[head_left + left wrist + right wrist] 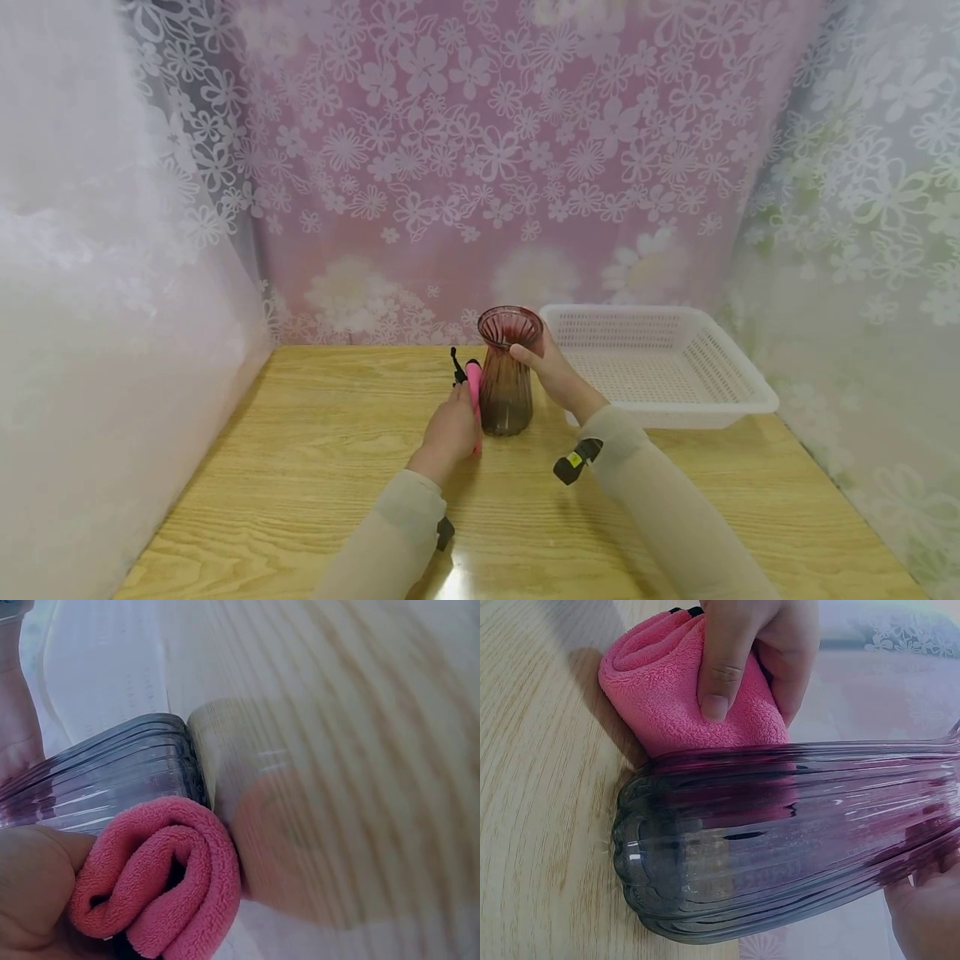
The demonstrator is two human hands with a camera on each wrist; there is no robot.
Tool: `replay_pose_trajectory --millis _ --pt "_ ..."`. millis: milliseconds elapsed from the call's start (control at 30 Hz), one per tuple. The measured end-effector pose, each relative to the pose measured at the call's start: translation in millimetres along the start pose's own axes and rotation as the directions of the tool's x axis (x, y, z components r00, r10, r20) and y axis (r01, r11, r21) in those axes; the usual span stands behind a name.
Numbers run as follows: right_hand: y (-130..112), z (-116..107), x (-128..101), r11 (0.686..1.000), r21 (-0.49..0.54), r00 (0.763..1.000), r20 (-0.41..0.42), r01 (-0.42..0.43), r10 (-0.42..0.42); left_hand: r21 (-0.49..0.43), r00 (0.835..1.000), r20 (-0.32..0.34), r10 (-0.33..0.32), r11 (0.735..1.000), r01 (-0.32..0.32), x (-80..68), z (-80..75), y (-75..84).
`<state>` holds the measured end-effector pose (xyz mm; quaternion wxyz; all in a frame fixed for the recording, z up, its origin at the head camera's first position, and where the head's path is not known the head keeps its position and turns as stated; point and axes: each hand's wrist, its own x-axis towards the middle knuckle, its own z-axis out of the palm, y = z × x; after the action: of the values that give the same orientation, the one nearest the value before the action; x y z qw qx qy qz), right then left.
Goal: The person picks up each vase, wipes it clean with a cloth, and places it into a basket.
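A wooden counter (315, 467) is seen, enclosed on three sides by flowered lace curtains (465, 158). At its far right a white perforated basket (660, 358) is set, just beside the right hand.

Near the middle of the counter a ribbed vase (507, 371) of dark, purplish tinted glass is stood upright on its base. A flared, fluted rim, a narrower neck and a rounded lower body are shown, and the wood grain can be seen through the glass in the right wrist view.

The vase is held near its rim by the right hand (551, 371); the thumb is laid against the rim on the near side, and the fingers are curled around the neck on the far side, so the hand is closed in a grip on the glass.

A rolled pink cloth (690, 690) of fleecy fabric is pressed against the left side of the vase. It is gripped by the left hand (452, 429), whose fingers (724, 667) are curled over the roll, with the thumb on the other side. In the left wrist view the rolled end of the cloth is seen touching the ribbed wall just above the base. A small black part (456, 367) projects above the cloth; what it is cannot be told.
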<state>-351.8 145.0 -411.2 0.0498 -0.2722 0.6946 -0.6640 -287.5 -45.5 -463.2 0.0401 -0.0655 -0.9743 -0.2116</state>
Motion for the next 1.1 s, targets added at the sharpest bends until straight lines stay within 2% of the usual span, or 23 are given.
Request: replay_pose_trajectory --millis 200,367,467,700,833,1100 --pt "0 -1 0 1.000 0.002 1.000 -0.004 -0.003 0.003 -0.025 1.000 0.015 0.016 1.000 -0.016 0.5 -2.0 -3.2" --pt "2 -1 0 1.000 0.003 1.000 0.001 0.013 -0.013 -0.151 1.000 -0.002 0.007 0.989 -0.007 0.3 -4.5 -9.0" --pt "1 -1 0 1.000 0.000 1.000 -0.004 0.005 -0.005 -0.191 1.000 -0.009 -0.008 0.982 0.006 1.0 -6.6 -15.1" --pt "-2 -1 2 1.000 -0.009 1.000 0.004 0.011 -0.011 -0.176 1.000 -0.020 0.007 0.984 -0.010 2.0 -14.3 -27.5" --pt "-3 -2 3 1.000 -0.016 1.000 0.014 0.020 -0.020 -0.179 1.000 -0.003 0.026 0.983 -0.026 -0.6 -20.0 -34.5" --pt "-3 -2 1 1.000 0.001 1.000 0.008 0.021 -0.021 -0.134 0.995 0.014 0.101 0.986 -0.098 -7.3 -26.5 -51.9"
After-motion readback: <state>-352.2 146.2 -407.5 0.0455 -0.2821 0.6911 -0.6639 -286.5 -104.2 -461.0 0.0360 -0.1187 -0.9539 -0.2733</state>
